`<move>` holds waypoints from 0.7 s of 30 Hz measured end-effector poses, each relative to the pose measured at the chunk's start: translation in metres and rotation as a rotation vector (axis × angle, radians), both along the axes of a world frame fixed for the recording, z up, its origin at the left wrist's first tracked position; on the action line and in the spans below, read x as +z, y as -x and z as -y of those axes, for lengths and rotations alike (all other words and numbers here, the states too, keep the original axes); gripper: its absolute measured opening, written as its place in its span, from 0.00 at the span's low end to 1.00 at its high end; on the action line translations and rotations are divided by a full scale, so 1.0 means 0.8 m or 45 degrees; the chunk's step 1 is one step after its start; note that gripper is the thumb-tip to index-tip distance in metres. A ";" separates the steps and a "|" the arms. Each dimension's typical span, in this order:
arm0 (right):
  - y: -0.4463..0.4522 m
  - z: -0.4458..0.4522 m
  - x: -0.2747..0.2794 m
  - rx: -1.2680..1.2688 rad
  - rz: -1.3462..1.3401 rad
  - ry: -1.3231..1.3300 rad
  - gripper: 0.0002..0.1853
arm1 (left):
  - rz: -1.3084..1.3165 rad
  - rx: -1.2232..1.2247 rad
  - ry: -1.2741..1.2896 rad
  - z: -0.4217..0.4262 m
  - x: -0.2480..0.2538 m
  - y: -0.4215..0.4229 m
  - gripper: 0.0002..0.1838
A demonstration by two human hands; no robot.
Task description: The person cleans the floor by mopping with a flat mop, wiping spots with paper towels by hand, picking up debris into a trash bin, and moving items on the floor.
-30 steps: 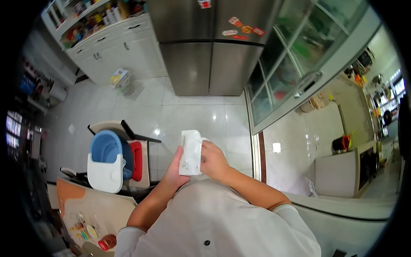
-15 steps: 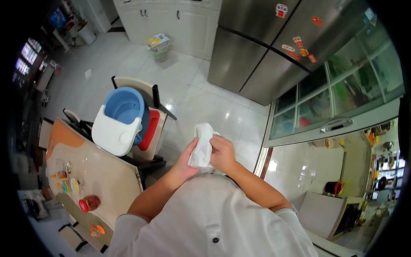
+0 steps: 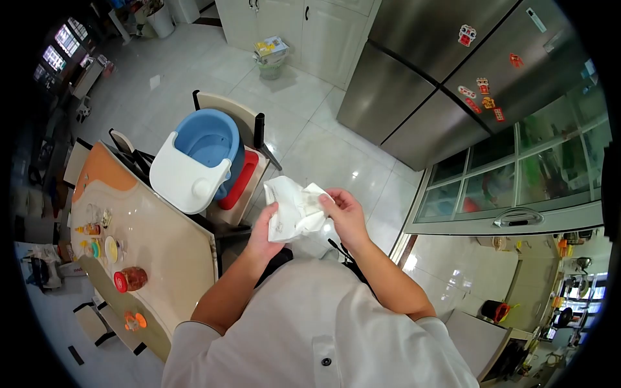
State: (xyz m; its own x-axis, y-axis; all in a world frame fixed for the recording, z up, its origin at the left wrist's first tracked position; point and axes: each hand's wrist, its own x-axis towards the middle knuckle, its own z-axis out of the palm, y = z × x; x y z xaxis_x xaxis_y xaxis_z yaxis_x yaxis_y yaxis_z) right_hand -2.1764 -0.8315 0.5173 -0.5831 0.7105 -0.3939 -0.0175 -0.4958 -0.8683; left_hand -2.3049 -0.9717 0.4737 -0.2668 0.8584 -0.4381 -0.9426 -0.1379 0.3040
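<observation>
- Left hand [image 3: 264,238]: closed around the lower left edge of a soft white packet [image 3: 284,205], thumb on its upper face.
- Right hand [image 3: 348,216]: thumb and fingers pinching a folded, tissue-like white sheet [image 3: 315,199] at the packet's right side — whether the sheet is fully free of the packet, I cannot tell.
- The packet sits between the two hands, creased and tilted, in front of the person's shirt [image 3: 272,317] and above the tiled floor [image 3: 317,145].
- Beyond the left hand, up and to its left: a blue tub-like seat [image 3: 207,134] with a white tray [image 3: 181,171], on a chair [image 3: 226,103].
- Left of the left hand: a table [image 3: 171,236] bearing a red-lidded jar [image 3: 132,279].
- Well beyond the right hand: a steel refrigerator [image 3: 414,87] — and, to its right, a glass-paned door [image 3: 495,178].
</observation>
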 end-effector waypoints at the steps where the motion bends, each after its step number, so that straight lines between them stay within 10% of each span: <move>1: 0.001 0.001 -0.003 0.162 0.124 -0.146 0.06 | -0.021 0.033 0.017 0.003 0.001 0.003 0.28; 11: 0.018 -0.039 0.002 -0.130 -0.320 0.559 0.13 | -0.125 0.591 -0.038 0.179 -0.045 0.112 0.31; 17: -0.077 -0.083 -0.030 -0.297 -0.296 0.478 0.19 | -0.523 0.883 0.876 0.466 -0.157 0.197 0.24; 21: -0.121 -0.067 -0.039 -0.472 -0.178 0.480 0.19 | -1.107 0.216 2.013 0.570 -0.230 0.207 0.24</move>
State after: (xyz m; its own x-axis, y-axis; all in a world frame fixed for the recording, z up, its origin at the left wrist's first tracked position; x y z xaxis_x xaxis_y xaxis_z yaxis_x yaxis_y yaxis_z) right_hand -2.0796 -0.7780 0.4859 -0.3857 0.7026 -0.5979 -0.3525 -0.7112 -0.6083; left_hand -2.4707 -1.4279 0.2896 -0.8707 -0.2424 -0.4280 -0.4690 0.6711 0.5742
